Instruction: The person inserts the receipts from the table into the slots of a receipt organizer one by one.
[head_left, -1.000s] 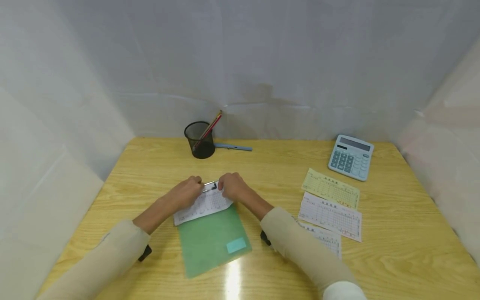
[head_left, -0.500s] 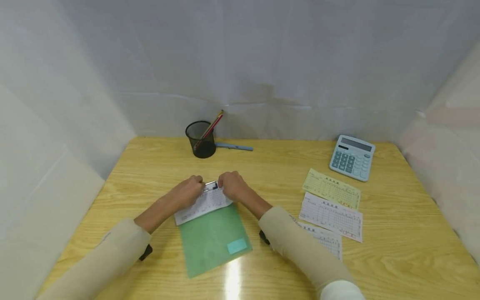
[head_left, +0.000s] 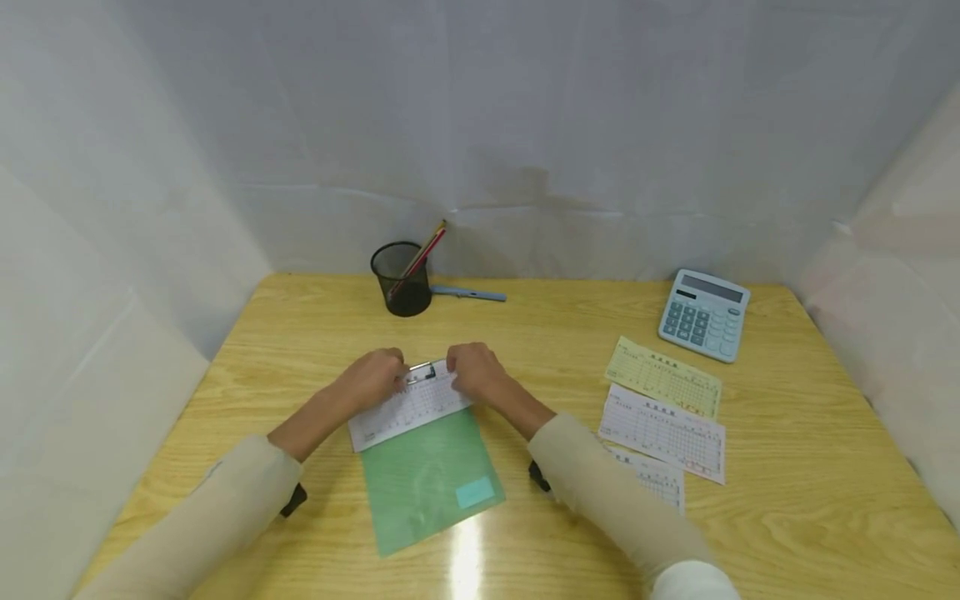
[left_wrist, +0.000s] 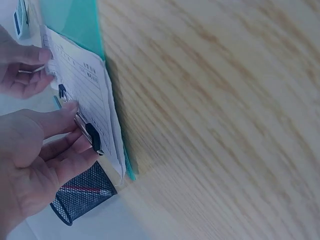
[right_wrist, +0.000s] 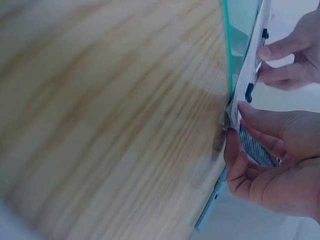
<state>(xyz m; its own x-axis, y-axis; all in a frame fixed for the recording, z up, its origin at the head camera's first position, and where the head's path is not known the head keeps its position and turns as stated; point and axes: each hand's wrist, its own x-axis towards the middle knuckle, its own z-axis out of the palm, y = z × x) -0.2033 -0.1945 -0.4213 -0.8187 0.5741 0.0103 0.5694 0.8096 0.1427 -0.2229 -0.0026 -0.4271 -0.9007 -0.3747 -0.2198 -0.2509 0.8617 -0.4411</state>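
Head view, two hands at the head of a clipped file. My right hand [head_left: 476, 372] has shifted slightly toward the right of the frame compared with half a second earlier, so that a little more of the printed slips [head_left: 411, 414] shows between my hands; my left hand [head_left: 375, 381] keeps nearly the same place. I judge that the work is at a stage of adjusting or steadying the slips at their upper edge, the clip end being in hand and the right corner receiving attention.

The metal clip [head_left: 422, 372] lies between my hands, slightly below the centre of the frame. The slips extend from it toward the lower left, over the top of the green folder [head_left: 423, 479], which rests on the worktop [head_left: 555, 333] below both hands in the frame.

In the left wrist view, my left thumb and fingers are curled about the clip's bar in a pinch, with little gap. In the right wrist view, my right thumb and forefinger nip the corner of the slips just beside the clip's black end; whether the folder's edge is also caught there I cannot tell. At right in the head view lie further loose slips [head_left: 663, 432], below the calculator [head_left: 703, 315].
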